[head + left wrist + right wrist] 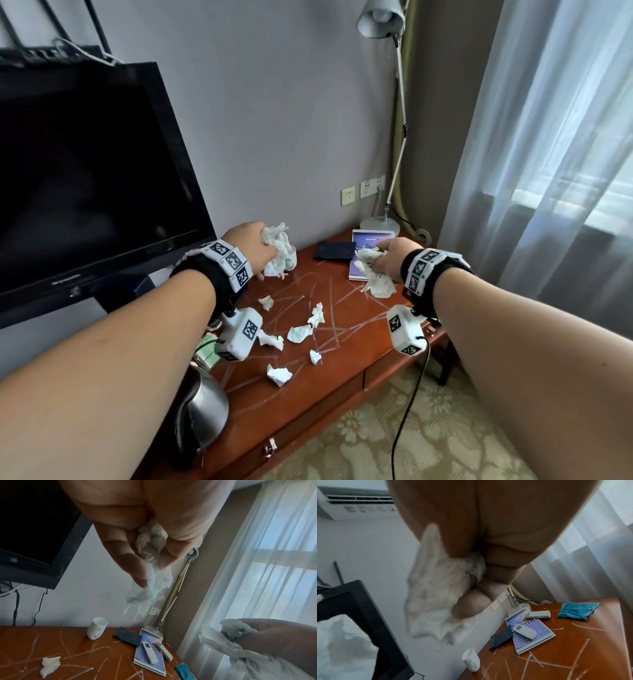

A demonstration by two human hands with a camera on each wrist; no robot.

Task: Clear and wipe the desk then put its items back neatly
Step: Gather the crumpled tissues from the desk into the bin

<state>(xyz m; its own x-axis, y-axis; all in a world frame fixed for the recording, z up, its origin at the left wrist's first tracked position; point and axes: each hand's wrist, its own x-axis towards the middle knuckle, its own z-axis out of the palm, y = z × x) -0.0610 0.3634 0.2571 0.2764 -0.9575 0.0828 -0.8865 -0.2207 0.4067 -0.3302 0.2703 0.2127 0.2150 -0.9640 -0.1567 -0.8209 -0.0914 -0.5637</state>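
My left hand (257,248) is raised over the back of the wooden desk (346,346) and grips a bunch of crumpled white tissues (279,251); in the left wrist view those tissues (150,545) show between its curled fingers. Over the booklet, my right hand (390,257) holds a second wad of tissue (375,275), seen close in the right wrist view (436,601). Several small tissue scraps (279,374) lie on the desktop among pale chalky streaks (329,308). A white mug (471,660) stands near the wall.
A black wallet (335,250), a purple booklet (368,251) with two white remotes (524,630), a blue cloth (577,610), and a desk lamp (380,224) occupy the back right. A TV (85,178) stands left, a steel kettle (202,407) at front left.
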